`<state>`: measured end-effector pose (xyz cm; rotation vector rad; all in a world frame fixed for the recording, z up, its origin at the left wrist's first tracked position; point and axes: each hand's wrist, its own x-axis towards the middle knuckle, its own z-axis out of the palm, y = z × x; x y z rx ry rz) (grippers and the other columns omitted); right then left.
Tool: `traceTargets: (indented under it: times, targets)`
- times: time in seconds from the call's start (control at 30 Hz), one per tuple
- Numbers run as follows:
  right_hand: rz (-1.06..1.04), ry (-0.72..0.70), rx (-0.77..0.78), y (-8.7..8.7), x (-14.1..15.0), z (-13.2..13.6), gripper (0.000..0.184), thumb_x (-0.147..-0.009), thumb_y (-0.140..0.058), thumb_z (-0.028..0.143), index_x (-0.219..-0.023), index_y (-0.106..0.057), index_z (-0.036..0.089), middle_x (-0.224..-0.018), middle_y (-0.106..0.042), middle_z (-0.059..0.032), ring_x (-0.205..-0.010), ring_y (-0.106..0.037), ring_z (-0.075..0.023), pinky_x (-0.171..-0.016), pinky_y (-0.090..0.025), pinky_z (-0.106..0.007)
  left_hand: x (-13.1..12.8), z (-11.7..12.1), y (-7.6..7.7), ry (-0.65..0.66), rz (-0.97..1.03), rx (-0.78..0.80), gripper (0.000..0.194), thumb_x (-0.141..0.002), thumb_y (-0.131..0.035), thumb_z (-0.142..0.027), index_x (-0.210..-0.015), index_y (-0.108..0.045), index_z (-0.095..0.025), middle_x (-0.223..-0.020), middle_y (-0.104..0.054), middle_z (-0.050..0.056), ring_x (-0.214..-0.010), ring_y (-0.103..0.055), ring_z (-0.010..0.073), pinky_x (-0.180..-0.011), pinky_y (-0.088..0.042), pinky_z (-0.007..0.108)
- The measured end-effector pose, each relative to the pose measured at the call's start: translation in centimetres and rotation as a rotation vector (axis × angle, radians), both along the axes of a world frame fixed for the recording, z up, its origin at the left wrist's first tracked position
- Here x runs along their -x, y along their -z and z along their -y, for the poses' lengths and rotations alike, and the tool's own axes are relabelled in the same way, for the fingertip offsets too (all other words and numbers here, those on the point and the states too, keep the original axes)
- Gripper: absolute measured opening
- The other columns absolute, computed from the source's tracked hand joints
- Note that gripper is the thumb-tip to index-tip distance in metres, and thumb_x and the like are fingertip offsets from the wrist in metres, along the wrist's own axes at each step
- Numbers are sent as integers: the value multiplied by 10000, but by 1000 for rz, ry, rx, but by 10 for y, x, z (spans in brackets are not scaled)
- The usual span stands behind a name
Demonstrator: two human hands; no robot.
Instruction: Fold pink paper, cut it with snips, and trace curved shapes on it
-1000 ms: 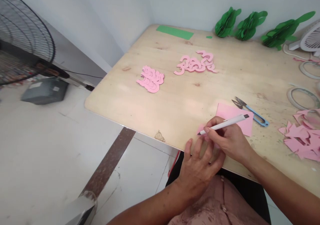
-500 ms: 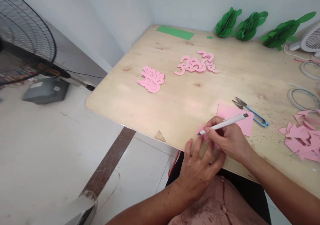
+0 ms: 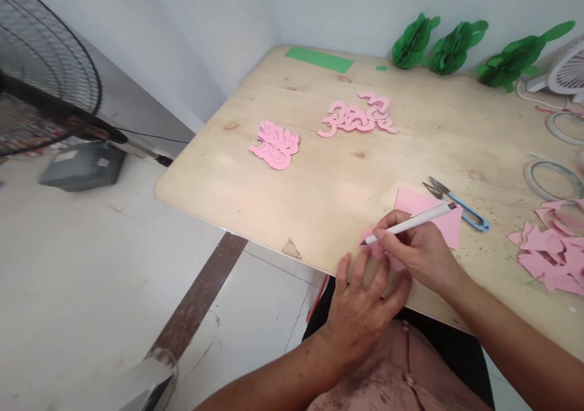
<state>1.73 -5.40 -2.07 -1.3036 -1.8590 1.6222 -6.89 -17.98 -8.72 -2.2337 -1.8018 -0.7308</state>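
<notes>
A white pen (image 3: 413, 222) is gripped between the thumb and fingers of my right hand (image 3: 426, 250). Its tip meets a small piece of pink paper (image 3: 368, 234) near the table's front edge. My left hand (image 3: 365, 304) has its fingers spread, with the tips resting on that piece and the table; the hands cover much of the piece. Just behind my right hand lies a square pink sheet (image 3: 406, 199). Blue-handled thread snips (image 3: 474, 219) rest to the right of that sheet, blades apart.
Pink arch-shaped cutouts lie in a stack (image 3: 276, 146) and a loose heap (image 3: 356, 119). Pink scraps (image 3: 554, 253) and tape rolls (image 3: 554, 180) are at right. Green paper shapes (image 3: 458, 49) stand by the wall near a small white fan (image 3: 568, 73). A green strip (image 3: 319, 59) lies at the back.
My right hand and the pen have shifted very slightly, uncovering a little more of the pink piece. The left hand stays in place.
</notes>
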Motion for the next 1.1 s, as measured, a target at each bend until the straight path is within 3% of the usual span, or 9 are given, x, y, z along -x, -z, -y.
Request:
traceTargets:
  times: [0.1,0.43,0.67,1.1]
  targets:
    - [-6,46,-20,0,-1,-1,169,-821,-604,345,-749,-550,202,-573,-610,30,-517,-594,-110,-466,-439,-205,1,1,0,13,-4,17,470,-846,-546,-186,-1308,-515,-268,-1322,-461,117,-1333,-284,386,-1007,-306,581]
    - [34,-7,16,-1,2,1,162,-828,-590,336,-745,-557,200,-584,-627,17,-455,-552,-100,-403,-391,-207,0,1,-1,-4,-21,0,465,-848,-531,-189,-1306,-522,-273,-1378,-428,130,-1338,-295,383,-970,-349,572]
    - [64,-39,-43,-1,2,1,148,-837,-584,329,-761,-582,202,-727,-704,-22,-644,-659,-152,-587,-503,-254,0,1,-2,-4,-23,18,485,-841,-546,-191,-1320,-507,-261,-1377,-423,138,-1332,-300,381,-973,-352,561]
    - [54,-19,-52,0,0,2,145,-845,-578,334,-771,-578,209,-709,-702,-19,-640,-669,-155,-572,-511,-248,0,1,-1,-4,-9,2,474,-837,-557,-189,-1302,-525,-269,-1354,-455,131,-1317,-326,374,-975,-348,562]
